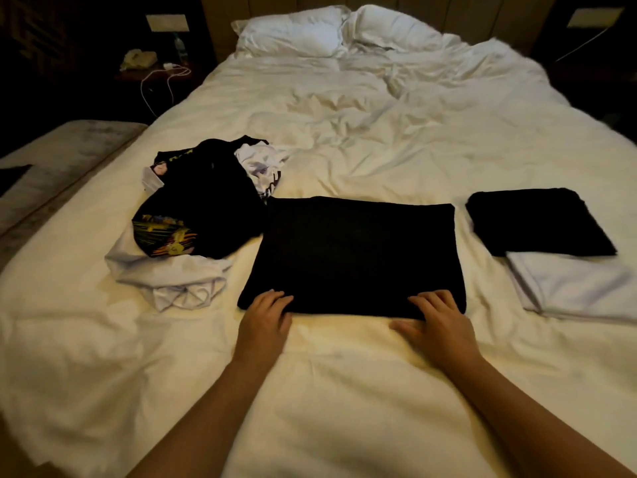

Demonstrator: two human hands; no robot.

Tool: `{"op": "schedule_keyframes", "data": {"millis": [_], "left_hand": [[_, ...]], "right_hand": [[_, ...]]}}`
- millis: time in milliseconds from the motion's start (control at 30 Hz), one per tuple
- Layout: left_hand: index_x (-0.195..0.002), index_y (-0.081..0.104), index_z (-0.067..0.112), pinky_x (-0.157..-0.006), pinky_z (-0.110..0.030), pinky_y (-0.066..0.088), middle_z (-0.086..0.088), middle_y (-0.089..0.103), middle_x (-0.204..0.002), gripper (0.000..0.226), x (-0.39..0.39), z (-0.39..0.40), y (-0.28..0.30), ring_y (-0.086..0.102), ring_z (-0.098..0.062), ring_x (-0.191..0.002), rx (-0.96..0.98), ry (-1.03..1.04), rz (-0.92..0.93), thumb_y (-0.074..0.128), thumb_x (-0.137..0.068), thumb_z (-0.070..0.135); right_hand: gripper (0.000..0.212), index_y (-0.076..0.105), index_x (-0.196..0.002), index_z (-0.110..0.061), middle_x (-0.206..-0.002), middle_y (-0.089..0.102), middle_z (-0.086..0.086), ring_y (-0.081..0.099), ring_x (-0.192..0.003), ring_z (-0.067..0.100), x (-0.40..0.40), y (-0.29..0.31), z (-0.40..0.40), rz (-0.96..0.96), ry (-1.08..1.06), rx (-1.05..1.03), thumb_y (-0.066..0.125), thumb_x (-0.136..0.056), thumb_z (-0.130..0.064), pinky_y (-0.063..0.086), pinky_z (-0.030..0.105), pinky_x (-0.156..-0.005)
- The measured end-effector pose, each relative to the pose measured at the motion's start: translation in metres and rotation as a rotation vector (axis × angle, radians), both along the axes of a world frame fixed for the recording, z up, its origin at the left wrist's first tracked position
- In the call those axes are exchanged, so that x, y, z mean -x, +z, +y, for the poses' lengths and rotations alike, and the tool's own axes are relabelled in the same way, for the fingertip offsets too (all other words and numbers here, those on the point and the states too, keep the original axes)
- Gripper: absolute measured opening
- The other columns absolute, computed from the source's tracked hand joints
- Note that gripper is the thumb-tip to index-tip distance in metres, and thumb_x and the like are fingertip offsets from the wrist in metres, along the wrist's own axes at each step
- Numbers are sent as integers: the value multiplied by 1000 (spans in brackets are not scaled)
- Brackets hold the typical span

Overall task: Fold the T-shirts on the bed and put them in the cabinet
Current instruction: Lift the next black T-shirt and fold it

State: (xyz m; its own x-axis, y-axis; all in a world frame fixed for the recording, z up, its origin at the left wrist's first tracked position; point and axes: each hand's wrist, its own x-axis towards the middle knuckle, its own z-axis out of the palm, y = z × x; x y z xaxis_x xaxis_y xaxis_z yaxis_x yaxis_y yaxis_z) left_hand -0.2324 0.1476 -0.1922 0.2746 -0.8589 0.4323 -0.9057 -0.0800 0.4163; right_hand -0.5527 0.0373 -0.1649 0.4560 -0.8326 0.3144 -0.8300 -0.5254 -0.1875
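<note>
Both hands (351, 315) on black T-shirt (351, 253)

Plain black half-folded T-shirt (351, 257), no print showing. Plain black folded square shirt (537, 220) on plain white folded shirt (572, 288). Unfolded heap: black crumpled shirt with yellow-orange-green streaked print (165, 236), white crumpled shirt with black lettering (263, 167), plain white rumpled shirt (172, 281). Creased white bed sheet (344, 132), yellow-tinted near front. White pillows (293, 36). White charging cable (165, 81).
</note>
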Motion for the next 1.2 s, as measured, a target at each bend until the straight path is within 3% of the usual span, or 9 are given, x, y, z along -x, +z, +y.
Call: {"op": "schedule_keyframes", "data": {"millis": [200, 333, 400, 500, 567, 633, 733, 1033, 1200], "left_hand": [[-104, 76, 12, -88, -23, 45, -4, 71, -106, 25, 2, -4, 5, 65, -21, -103, 0, 31, 38, 78, -81, 3], [-107, 74, 9, -87, -23, 45, -5, 71, -106, 24, 2, -6, 11, 64, -21, -100, -1, 4, 59, 75, -84, 3], [-109, 73, 8, -89, -25, 44, -7, 69, -108, 27, 3, -8, 11, 64, -23, -103, -37, 0, 56, 75, -82, 1], [-104, 74, 7, -88, -29, 46, -7, 70, -105, 24, 4, -8, 11, 64, -26, -102, -75, 17, 51, 75, -81, -1], [-103, 74, 6, -86, -32, 49, -8, 70, -102, 22, 3, -6, 14, 65, -27, -100, -74, 16, 60, 73, -82, -1], [-103, 73, 6, -85, -32, 48, -8, 70, -100, 21, 3, -3, 19, 65, -28, -97, -69, 23, 75, 71, -83, -1], [-102, 72, 8, -82, -33, 49, -6, 69, -99, 19, 5, 5, 29, 63, -26, -96, -56, 2, 74, 66, -85, 5], [-79, 64, 12, -63, -25, 39, 0, 60, -76, 22, 24, 54, 65, 54, -19, -73, 90, -86, 30, 47, -81, 26], [-79, 65, 12, -60, -28, 39, -1, 61, -74, 24, 18, 58, 85, 55, -20, -71, 87, -29, 34, 47, -80, 28]], "right_hand": [[62, 70, -116, -8, -112, 68, 5, 53, -109, 25, 24, -20, -1, 28, 88, 54, 47, -87, -58, 56, 36, -54], [31, 70, -110, -1, -105, 68, 13, 48, -105, 30, 22, -14, -5, -24, 119, 167, 67, -85, -20, 59, 40, -59], [48, 70, -109, 1, -106, 68, 15, 46, -105, 31, 20, -8, -8, -33, 111, 129, 84, -64, 0, 59, 40, -62], [66, 66, -116, -1, -113, 66, 14, 50, -107, 31, 18, -4, -9, -93, 78, 43, 85, -53, 7, 54, 35, -56], [58, 65, -118, 0, -115, 66, 15, 57, -107, 33, 19, -6, -8, -125, 93, 7, 81, -62, 6, 55, 36, -63], [31, 65, -115, -1, -112, 66, 15, 61, -104, 35, 21, -6, -6, -187, 87, -13, 63, -85, -9, 53, 38, -71], [38, 65, -105, -4, -100, 64, 11, 59, -93, 31, 26, -3, 4, -235, 68, -19, 39, -92, -29, 43, 31, -67], [29, 58, -65, -7, -58, 53, 7, 51, -52, 28, 32, 30, 46, -310, 39, 272, 47, -83, -28, 37, 30, -48], [34, 62, -73, -8, -56, 54, 7, 50, -46, 27, 31, 51, 56, -282, 25, 279, 46, -83, -36, 35, 28, -44]]}}
